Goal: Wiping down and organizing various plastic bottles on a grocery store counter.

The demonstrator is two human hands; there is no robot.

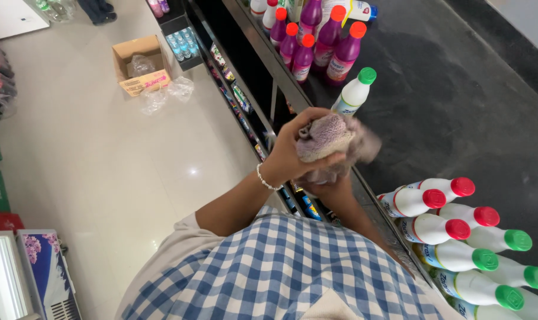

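Below, I see the dusty dark shelf top (458,106) mostly unwiped, the white bottles (452,228) standing on it, and my left hand (289,151) clamped around the purple cloth (325,136), my right hand (334,185) gripping beneath.

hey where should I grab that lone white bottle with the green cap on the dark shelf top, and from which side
Probably by its white body, just under the green cap, on the white bottle. Come from the bare shelf top to its right: purple bottles crowd behind, and both hands with the cloth sit in front.
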